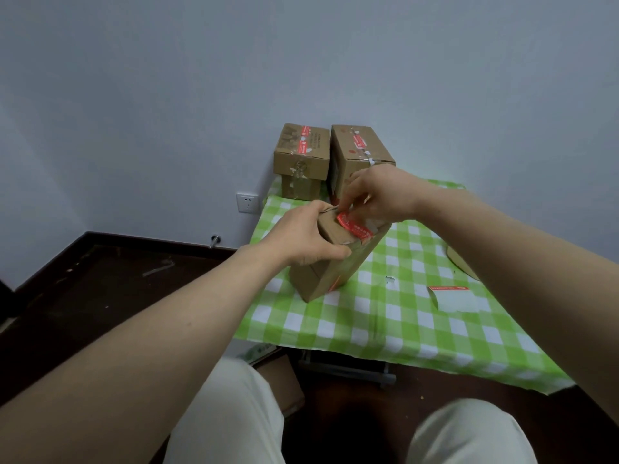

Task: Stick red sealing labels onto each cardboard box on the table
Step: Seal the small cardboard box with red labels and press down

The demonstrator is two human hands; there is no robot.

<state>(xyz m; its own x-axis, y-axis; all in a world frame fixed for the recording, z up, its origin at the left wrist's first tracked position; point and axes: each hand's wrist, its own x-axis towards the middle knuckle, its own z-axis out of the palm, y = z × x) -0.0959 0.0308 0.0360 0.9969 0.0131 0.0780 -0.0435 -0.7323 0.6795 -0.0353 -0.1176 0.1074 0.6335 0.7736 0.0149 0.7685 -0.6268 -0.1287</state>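
A tall cardboard box [335, 262] stands tilted on the green checked tablecloth [402, 316]. My left hand [301, 234] grips its top left edge. A red sealing label [355, 226] lies across the box's top. My right hand [378, 192] pinches the far end of that label at the box's upper edge. Two more cardboard boxes stand at the back against the wall, the left box [301, 155] and the right box [360, 152], each with a red label on its top.
A white backing sheet [455, 298] with a red label strip along its top lies on the cloth to the right. A brown cardboard piece [462, 262] sits at the right. A wall socket [248, 203] is left of the table. My knees are below the table's front edge.
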